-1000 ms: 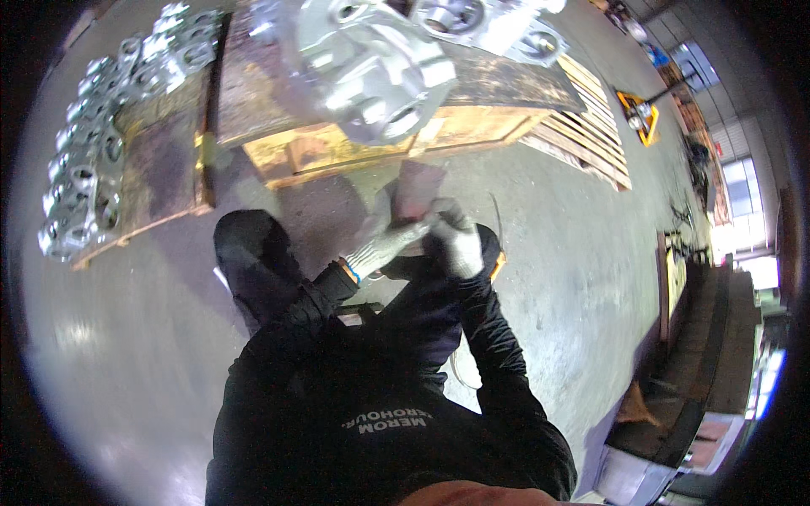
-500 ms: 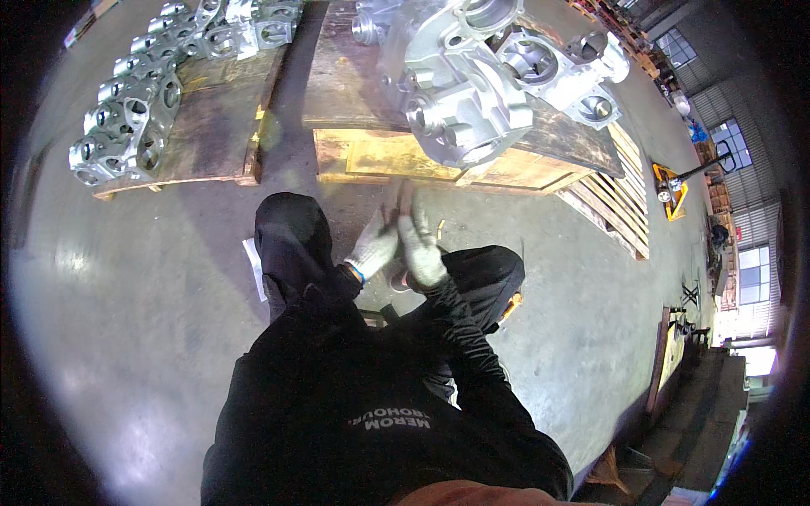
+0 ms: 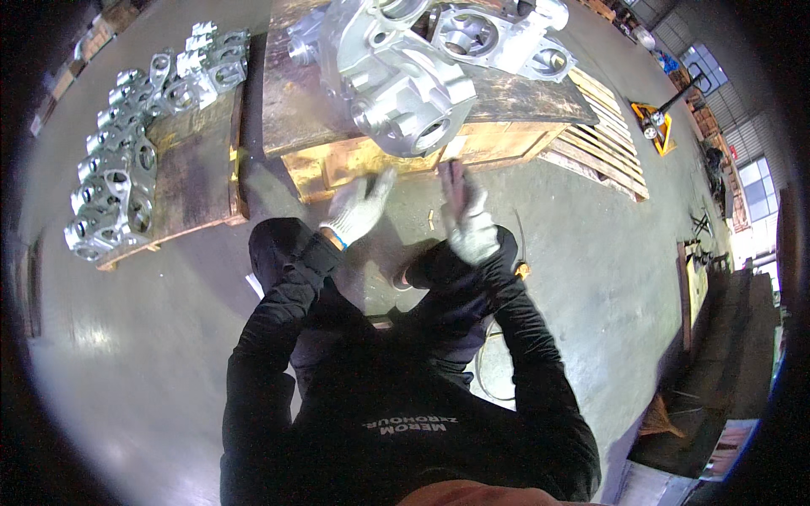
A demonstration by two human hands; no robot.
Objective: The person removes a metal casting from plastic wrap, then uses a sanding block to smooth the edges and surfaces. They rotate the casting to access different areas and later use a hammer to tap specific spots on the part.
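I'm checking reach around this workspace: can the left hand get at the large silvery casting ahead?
Probably yes: the left hand looks empty and open, the large silvery casting sits ahead of it, and nothing visible stands between them.

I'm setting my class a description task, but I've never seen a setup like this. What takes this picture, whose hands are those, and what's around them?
There is no robot here. A person wears a fisheye camera on the head, looking down, so straight edges bend near the rim and the person's dark sleeves and knees show below.

The left hand, in a pale knitted glove, is open and seems to hold nothing. The right hand, gloved too, holds a dark reddish piece; blur hides what it is.

In front, a large silvery metal casting rests on a wooden bench, with other metal parts behind it. To the left, rows of smaller castings stand on a low wooden platform.
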